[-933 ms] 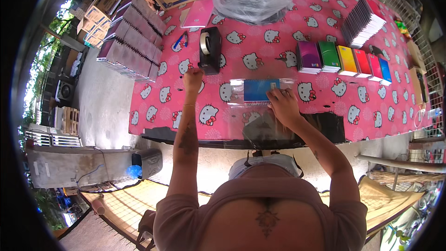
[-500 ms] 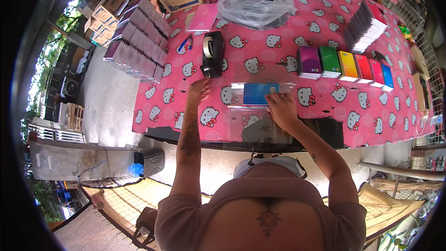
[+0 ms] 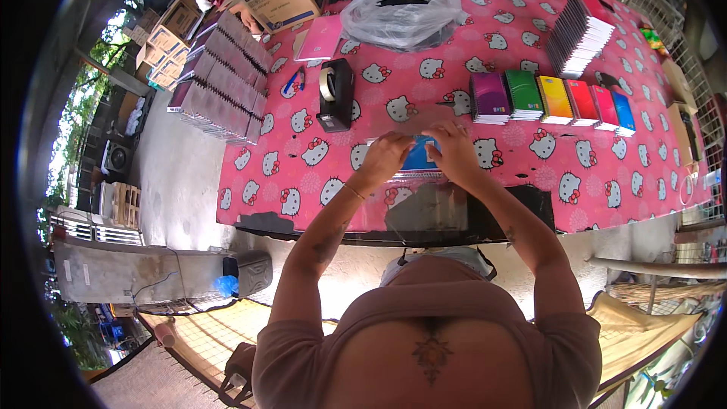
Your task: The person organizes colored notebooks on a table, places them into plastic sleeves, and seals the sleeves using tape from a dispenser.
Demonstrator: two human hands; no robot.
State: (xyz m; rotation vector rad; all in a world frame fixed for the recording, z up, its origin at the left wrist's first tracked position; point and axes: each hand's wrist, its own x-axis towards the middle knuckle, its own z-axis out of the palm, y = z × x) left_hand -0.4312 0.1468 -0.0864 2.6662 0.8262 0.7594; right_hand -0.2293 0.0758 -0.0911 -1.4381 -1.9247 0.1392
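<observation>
Bench [image 3: 515, 174], pink-covered. Notebook stacks [image 3: 556, 100], one row, toward the right edge. Tape dispenser [image 3: 341, 110], black, nearer the left edge. Left hand [image 3: 386, 159], fingers bent narrow; right hand [image 3: 453, 154], fingers curved; whether either grips, cannot tell. Blue notebook [image 3: 418, 157], between the hands, toward the front edge.

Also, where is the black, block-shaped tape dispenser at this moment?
In the head view, the tape dispenser stands left of centre on the pink patterned tablecloth, just below the flat pink notebook and up-left of the person's left hand.
</observation>
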